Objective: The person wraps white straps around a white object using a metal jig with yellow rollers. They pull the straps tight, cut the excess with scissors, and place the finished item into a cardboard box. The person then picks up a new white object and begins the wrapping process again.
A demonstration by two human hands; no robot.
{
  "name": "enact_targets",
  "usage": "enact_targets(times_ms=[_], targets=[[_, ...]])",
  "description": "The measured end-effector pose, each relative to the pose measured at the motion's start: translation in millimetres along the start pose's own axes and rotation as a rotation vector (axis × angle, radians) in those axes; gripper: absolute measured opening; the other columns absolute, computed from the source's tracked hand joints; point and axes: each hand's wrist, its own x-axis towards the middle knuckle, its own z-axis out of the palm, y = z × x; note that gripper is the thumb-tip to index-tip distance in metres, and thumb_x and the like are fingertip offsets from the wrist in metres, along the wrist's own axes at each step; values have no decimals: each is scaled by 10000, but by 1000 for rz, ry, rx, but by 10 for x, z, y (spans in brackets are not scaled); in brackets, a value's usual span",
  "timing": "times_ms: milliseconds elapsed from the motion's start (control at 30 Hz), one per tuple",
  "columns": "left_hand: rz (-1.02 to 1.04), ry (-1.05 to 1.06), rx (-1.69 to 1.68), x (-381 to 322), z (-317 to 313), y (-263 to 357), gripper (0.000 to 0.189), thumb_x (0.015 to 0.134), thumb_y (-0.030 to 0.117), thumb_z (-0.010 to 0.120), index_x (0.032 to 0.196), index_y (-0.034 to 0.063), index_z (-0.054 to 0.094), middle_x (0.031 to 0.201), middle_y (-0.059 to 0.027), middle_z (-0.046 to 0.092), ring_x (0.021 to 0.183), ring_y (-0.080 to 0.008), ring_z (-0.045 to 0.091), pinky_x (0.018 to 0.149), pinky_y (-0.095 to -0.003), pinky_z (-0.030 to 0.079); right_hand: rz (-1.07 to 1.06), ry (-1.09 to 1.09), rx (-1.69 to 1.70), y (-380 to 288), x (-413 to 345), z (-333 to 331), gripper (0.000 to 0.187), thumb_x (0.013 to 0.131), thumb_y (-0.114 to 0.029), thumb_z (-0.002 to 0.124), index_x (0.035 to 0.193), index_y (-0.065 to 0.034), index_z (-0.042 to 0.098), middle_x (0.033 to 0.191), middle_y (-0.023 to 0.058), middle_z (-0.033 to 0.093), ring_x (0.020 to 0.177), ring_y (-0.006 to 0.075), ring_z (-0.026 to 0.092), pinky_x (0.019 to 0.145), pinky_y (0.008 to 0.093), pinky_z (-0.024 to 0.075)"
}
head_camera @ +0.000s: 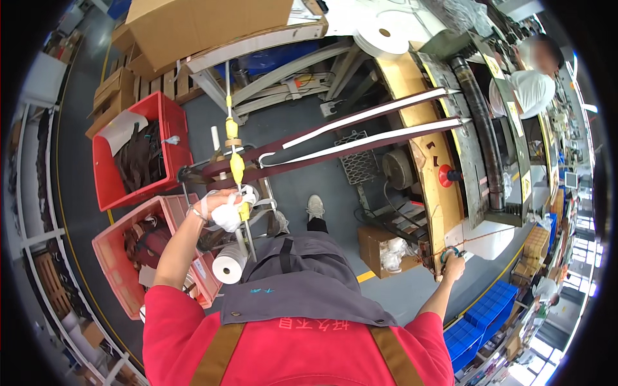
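Observation:
My left hand (217, 205) grips a loose wad of white tape (227, 218) beside a metal rod with yellow fittings (237, 168). A roll of white tape (227, 268) hangs below that hand. My right hand (454, 268) is around a teal-handled tool (449, 253), probably scissors, at the near end of a wooden board (425, 169); a cord runs beside it. Two maroon webbing straps (386, 137) stretch from the rod stand to the machine. White tape strips (359, 117) lie along them, and one has a curled loose end near the stand.
A long dark roller (483, 135) is on the machine at right. Red crates (176, 130) hold dark straps at left. A cardboard box (374, 248) with white scraps stands on the floor. Another white roll (381, 38) lies on the table behind. A co-worker (526, 89) is beyond the machine.

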Motion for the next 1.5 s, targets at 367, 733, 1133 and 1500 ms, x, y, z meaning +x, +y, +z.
enact_targets(times_ms=[367, 733, 1133, 1500], targets=[[-405, -6, 866, -303, 190, -671, 426, 612, 412, 696, 736, 14, 607, 629, -21, 540, 551, -93, 498, 455, -248, 363, -445, 298, 598, -876, -658, -327, 236, 799, -250, 500, 949, -101, 606, 805, 147, 621, 694, 269, 601, 619, 365, 464], [-238, 187, 654, -1132, 448, -1522, 460, 635, 309, 710, 977, 30, 578, 821, -46, 581, 760, -120, 522, 640, -242, 401, -849, -1518, 981, -4536, -3803, 146, 483, 768, -370, 578, 1052, 14, 503, 978, 100, 558, 872, 163, 536, 699, 283, 434], [271, 355, -234, -1777, 760, -1242, 479, 623, 98, 632, 1071, -14, 507, 947, -73, 572, 833, -158, 564, 713, -254, 452, -815, -1789, 778, -3643, -3893, 284, 223, 690, -235, 637, 781, -32, 616, 698, 27, 595, 586, 86, 534, 525, 219, 414], [348, 374, -58, -1187, 1661, -1316, 459, 630, 89, 631, 1061, -22, 518, 953, -88, 584, 850, -162, 568, 760, -272, 453, -259, -2489, 728, -1663, -4020, 573, 290, 800, -280, 530, 1036, -111, 527, 876, 24, 569, 727, 143, 573, 698, 322, 492]])
